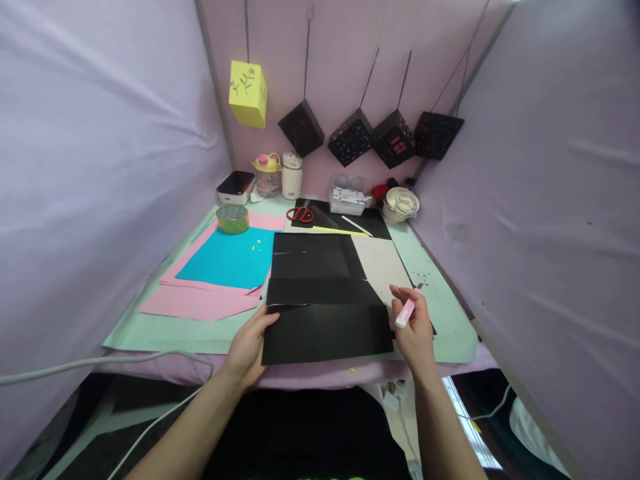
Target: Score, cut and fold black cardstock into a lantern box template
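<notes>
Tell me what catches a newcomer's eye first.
Probably the yellow box hanging at the upper left, with four dark boxes to its right. Next, the blue paper on pink paper at the left of the table. Then the black paper at front centre, held by the left hand, and the pink knife in the right hand.

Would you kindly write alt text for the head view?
A person's left hand holds creased black paper at a green tabletop; the right hand holds a pink-handled cutter. Behind hang a yellow box and black boxes.

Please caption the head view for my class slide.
Left hand holding black paper, right hand a pink knife; a yellow box hangs beyond.
</notes>
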